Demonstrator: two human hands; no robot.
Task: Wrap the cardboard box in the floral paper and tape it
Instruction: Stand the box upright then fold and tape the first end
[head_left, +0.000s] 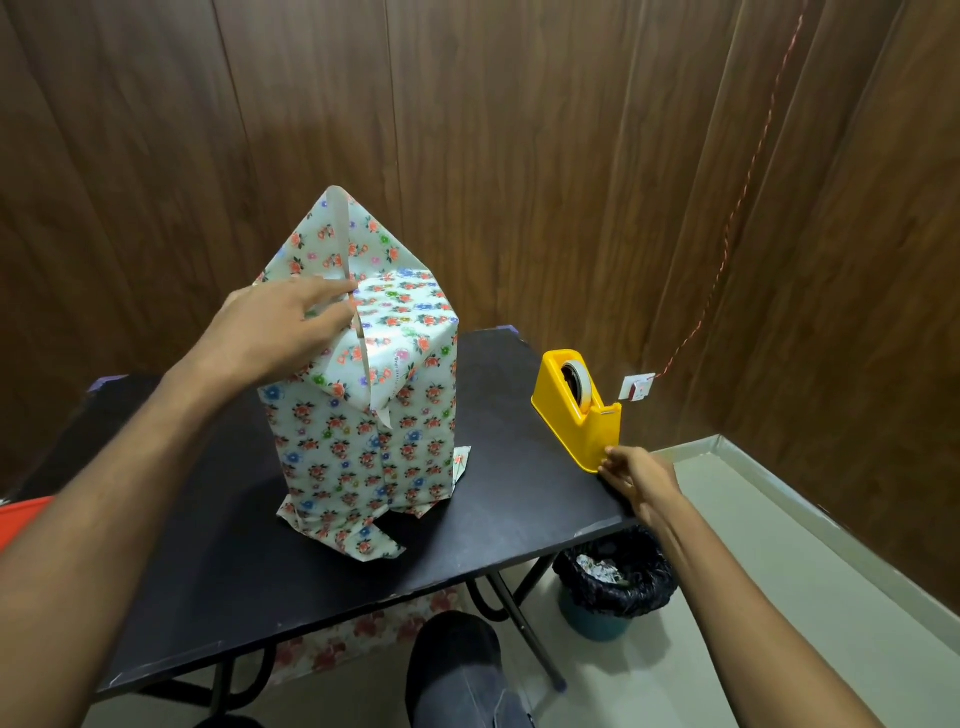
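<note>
The box stands upright on the black table (208, 545), covered in floral paper (363, 447). Its top end is partly folded, with one pointed flap (343, 228) sticking up at the back. My left hand (280, 327) lies on the top left of the box, fingers straight, pressing a folded flap down. My right hand (631, 475) is at the near end of the yellow tape dispenser (576, 410), fingertips touching its base below the cutter. Whether it holds tape I cannot tell.
A bin (615, 582) lined with a black bag stands on the floor under the table's right corner. More floral paper (363, 634) lies on the floor beneath the table. My knee (457, 670) is at the table's front edge. Wood-panelled walls close in behind.
</note>
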